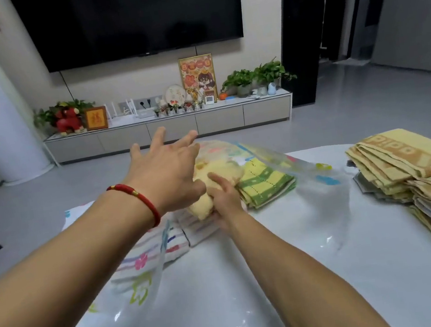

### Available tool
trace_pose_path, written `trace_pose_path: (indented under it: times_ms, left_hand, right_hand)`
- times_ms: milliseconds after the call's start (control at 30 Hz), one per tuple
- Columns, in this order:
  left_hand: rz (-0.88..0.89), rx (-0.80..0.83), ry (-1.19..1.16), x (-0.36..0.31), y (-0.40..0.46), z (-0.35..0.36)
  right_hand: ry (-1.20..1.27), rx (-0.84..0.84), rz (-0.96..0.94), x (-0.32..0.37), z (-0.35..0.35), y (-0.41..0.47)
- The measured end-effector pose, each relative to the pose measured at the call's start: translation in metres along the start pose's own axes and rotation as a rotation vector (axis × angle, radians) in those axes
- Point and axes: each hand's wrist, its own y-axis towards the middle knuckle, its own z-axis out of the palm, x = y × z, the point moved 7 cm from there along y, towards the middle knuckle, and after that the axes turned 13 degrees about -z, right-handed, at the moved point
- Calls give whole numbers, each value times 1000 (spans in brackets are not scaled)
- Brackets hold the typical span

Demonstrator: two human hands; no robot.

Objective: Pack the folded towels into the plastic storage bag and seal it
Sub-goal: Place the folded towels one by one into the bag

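Loose bag mouth (134,301) up front, unsealed. R hand (224,201) grips yellow towel (217,171) partway inside plastic bag (322,195); L hand (167,176) splayed above, holding nothing. Risk: towel bunches, jams against green towel (266,183).

Grey floor (340,105); wall-mounted television (131,16)
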Motion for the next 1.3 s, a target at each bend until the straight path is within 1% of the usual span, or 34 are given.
trace_pose_path:
  times_ms: [67,100,133,200,267,300,333,400,467,567,633,733,833,867,900,933,967,1000,1033,1067,1100,1133,1167,1200,1233,1300]
  left_hand:
    - [11,-10,-5,1,-1,2]
    - [16,-14,-3,1,-2,4]
    - [21,-19,-1,1,-2,6]
    - [29,-26,-7,2,-2,8]
    - [32,-32,-21,4,-3,11]
    - [31,-34,-26,4,-3,12]
    - [27,-33,-30,5,-3,14]
    - [27,-34,-34,5,-5,17]
    - [35,-38,-37,4,-8,20]
    - [49,-46,-42,-1,-14,25]
    - [48,-52,-59,-6,-15,28]
    - [30,-42,-90,-13,-16,33]
    - [58,-67,-62,-24,-18,36]
    - [76,-85,-41,-29,-18,36]
    - [89,-101,-23,-35,-18,35]
    - [99,-113,-6,-42,-17,34]
    - [106,-119,14,-48,-15,34]
    - [111,-119,33,-55,-14,34]
    - [117,-116,46,-62,-12,35]
    - [124,-113,51,-69,-11,36]
    - [130,-111,48,-75,-10,38]
    - [134,-107,43,-81,-9,39]
    - [137,-102,44,-86,-9,41]
    - [141,-98,49,-91,-9,44]
    - [144,-98,52,-95,-8,46]
    - [143,-98,38,-99,-7,51]
  right_hand:
    - [-228,-4,33,-30,-14,-5]
    - [-314,-9,23,-42,-21,-3]
    - [-347,-29,-3,-50,-25,0]
    - [-263,-123,-55,-53,-24,1]
    - [-125,-279,-96,-53,-21,-3]
    - [-82,-320,-109,-56,-18,-5]
    - [-85,-320,-118,-60,-16,-8]
    - [-168,-243,-108,-66,-13,-9]
    - [-343,-120,-106,-62,-16,-5]
    - [-626,91,-91,-39,-29,0]
    - [-712,168,-30,-20,-50,-10]
    - [-810,280,5,16,-99,-43]
    - [-949,500,25,68,-149,-81]
    - [-999,564,8,91,-164,-93]
    - [-1041,589,-39,117,-179,-102]
    - [-1066,552,-108,146,-195,-106]
    - [-1068,453,-193,176,-214,-106]
    - [-1081,320,-297,207,-235,-104]
    - [-1148,168,-416,238,-259,-102]
    - [-1260,5,-528,266,-283,-100]
    - [-1413,-162,-599,289,-307,-100]
    - [-1553,-313,-610,306,-332,-101]
    - [-1641,-431,-570,318,-358,-100]
    - [-1694,-504,-494,324,-382,-97]
    - [-1730,-540,-394,326,-404,-94]
    - [-1751,-575,-134,322,-442,-93]
